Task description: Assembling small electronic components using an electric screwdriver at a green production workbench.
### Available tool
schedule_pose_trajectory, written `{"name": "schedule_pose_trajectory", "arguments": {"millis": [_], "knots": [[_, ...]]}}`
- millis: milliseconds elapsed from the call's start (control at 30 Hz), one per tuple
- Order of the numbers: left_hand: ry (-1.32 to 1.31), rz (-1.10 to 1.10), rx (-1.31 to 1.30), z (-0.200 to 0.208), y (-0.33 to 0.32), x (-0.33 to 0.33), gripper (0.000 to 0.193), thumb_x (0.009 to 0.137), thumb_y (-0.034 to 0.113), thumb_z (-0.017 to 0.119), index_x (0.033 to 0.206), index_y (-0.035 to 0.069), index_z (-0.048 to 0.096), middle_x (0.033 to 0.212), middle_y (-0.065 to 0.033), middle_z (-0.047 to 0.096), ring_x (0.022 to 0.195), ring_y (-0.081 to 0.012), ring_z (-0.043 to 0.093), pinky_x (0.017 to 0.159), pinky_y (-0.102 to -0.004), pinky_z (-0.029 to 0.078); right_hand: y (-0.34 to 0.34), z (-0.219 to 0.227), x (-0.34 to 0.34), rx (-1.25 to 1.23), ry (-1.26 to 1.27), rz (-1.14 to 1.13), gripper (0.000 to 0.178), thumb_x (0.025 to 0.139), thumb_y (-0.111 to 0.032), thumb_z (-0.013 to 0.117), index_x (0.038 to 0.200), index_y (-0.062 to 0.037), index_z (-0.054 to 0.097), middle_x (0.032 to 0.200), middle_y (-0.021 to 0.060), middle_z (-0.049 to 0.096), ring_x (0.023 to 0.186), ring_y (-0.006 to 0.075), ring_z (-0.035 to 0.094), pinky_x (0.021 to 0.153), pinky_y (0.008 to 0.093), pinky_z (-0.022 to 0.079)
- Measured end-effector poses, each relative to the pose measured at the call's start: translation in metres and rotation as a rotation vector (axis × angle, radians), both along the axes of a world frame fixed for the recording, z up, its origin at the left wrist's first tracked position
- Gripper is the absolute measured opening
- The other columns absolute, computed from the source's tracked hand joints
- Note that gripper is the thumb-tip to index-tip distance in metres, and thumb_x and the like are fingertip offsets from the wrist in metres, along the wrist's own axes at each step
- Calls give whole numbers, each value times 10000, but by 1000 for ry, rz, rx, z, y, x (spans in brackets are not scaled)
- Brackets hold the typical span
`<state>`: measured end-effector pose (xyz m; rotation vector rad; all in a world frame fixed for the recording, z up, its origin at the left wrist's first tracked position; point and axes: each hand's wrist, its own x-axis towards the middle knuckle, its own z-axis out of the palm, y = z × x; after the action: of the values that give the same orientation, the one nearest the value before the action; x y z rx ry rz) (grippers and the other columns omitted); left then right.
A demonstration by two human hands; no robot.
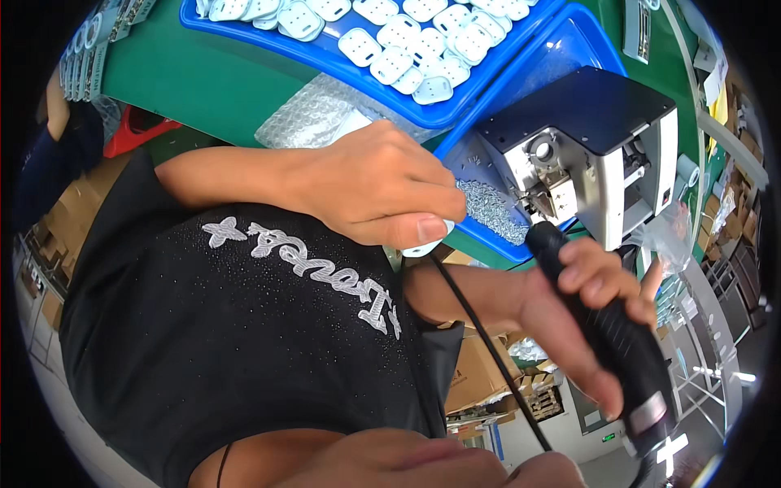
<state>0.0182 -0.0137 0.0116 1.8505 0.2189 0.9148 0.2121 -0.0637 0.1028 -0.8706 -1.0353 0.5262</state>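
Observation:
My left hand (390, 187) is closed, fingers wrapped round a small white plastic piece (429, 249), which shows only at its lower edge beneath the thumb. In my right hand (598, 285) is a black electric screwdriver (614, 333), its nose pointing up toward a screw feeder (579, 114) with a dark top and pale sides. The screwdriver's tip is near the feeder's front, but whether the two touch I cannot tell. Many loose silver screws (492, 213) lie in a blue tray (590, 37) beside and under the feeder.
A larger blue tray (325, 77) at the far side holds many white plastic plates (390, 65). Bubble wrap (313, 114) lies on the green table (154, 69) in front of it. A thin black cord (492, 350) crosses below my hands. Another person's arm (57, 106) is at far left.

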Motion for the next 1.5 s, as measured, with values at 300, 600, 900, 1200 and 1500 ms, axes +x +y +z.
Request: {"name": "schedule_pose_trajectory", "arguments": {"millis": [300,600,900,1200,1500], "knots": [[5,-13,23,-1,2,6,362,988,302,418,884,19,618,647,-62,474,488,-233,487,435,-362,415,-32,49,0,62,75,602,367,915,-327,609,1138,-59,493,800,56,573,580,201,572,566,388,522],[41,-16,4,1,0,1,349,991,331,447,879,45,613,669,-41,475,558,-216,541,453,-354,422,-10,40,-38,29,133,382,170,958,-234,500,950,-64,490,654,8,535,500,142,553,516,301,534],[40,-39,0,0,-1,-1,306,970,333,490,890,65,614,692,-36,488,572,-215,544,453,-352,402,0,27,-38,176,249,455,145,946,-204,505,871,-83,480,636,24,549,422,130,528,407,290,495],[30,-19,-3,3,1,-4,439,891,491,614,871,54,585,690,-37,492,562,-218,544,436,-340,385,6,27,-44,179,201,450,152,958,-192,497,856,-88,451,630,15,520,466,130,517,453,287,508],[15,-89,-78,10,5,-21,547,688,386,838,1007,43,556,763,-74,579,639,-286,614,497,-393,447,-2,49,-49,9,67,573,150,955,-191,494,940,-67,411,704,59,535,561,185,557,490,319,513]]}}
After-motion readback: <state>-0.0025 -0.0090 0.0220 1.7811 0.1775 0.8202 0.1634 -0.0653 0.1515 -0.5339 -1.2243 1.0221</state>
